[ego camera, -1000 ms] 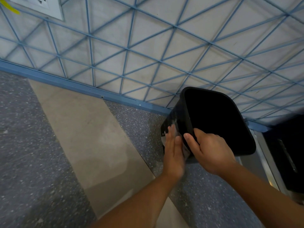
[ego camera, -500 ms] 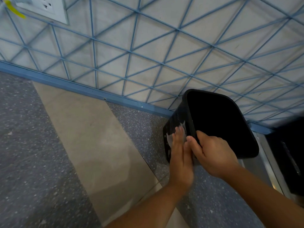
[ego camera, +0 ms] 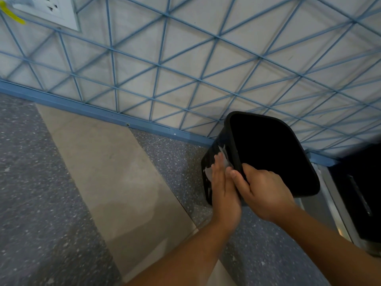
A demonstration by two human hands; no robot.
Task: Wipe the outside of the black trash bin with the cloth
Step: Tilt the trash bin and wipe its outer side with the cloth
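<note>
The black trash bin [ego camera: 274,153] stands on the floor by the wall, tilted with its open mouth toward me. My right hand [ego camera: 261,193] grips its near rim, fingers curled over the edge. My left hand [ego camera: 224,190] lies flat against the bin's left outer side and presses a pale grey cloth [ego camera: 223,159] onto it. Only the cloth's edges show past the fingertips and beside the hand; the rest is hidden under my palm.
A wall with a blue triangular grid [ego camera: 185,69] rises just behind the bin, with a blue baseboard [ego camera: 103,115]. A white socket plate [ego camera: 47,9] sits at upper left. A dark cabinet with a metal frame [ego camera: 354,193] stands right of the bin. Speckled grey and beige floor [ego camera: 113,182] spreads left.
My left hand with the cloth has slid a little up the bin's left side toward the rim. My right hand keeps its hold on the rim.
</note>
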